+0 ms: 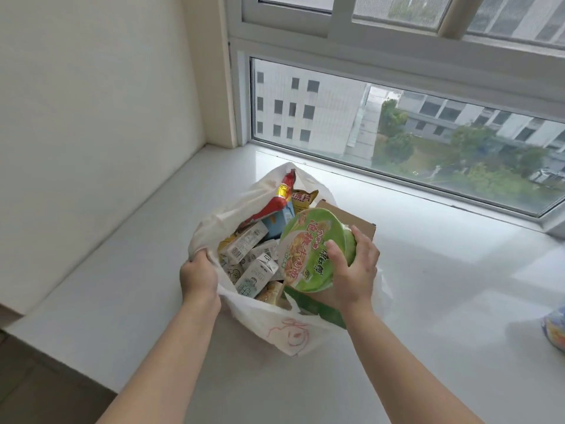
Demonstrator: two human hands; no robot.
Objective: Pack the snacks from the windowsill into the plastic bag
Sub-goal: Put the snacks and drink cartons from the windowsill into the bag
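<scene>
The right hand grips a round green instant-noodle bowl with a printed foil lid, thumb curled over the lid and fingers wrapped round the bowl's far side, holding it tilted on edge over the right part of the bag's mouth. The left hand is closed tight on the left rim of a thin white plastic bag with a red scribble on its near face, pulling the mouth wide.

The bag stands on the glossy white windowsill, roughly midway between its near edge and the window. Inside it, just left of the bowl, lie several small white drink cartons with cartoon prints, stacked at angles. Behind them are a light blue box, a red crinkly snack packet leaning up against the bag's far wall, and a yellow packet. A brown cardboard box shows just behind the bowl.

At the sill's right edge a blue and yellow patterned packet lies well apart from the bag, cut off by the frame. Beyond the sill's far edge is the white-framed window.
</scene>
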